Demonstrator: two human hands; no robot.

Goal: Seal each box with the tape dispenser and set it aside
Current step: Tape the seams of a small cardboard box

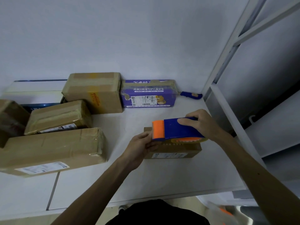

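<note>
On the white table (162, 179) a small cardboard box (174, 151) lies near the right edge, and the right hand (200, 123) has its grip closed around a blue-and-orange tape dispenser (176, 129) held flat over the box's top, while the left hand (140, 147) pinches at the dispenser's orange end, at the box's left edge. Bare table lies open in front of the box and between it and the long cardboard box (52, 150) at the left — behind that sit more taped cartons (92, 91). A purple printed box (148, 94) and a blue utility knife (191, 95) lie against the back wall, a white shelf frame (227, 62) bounding the right side.
</note>
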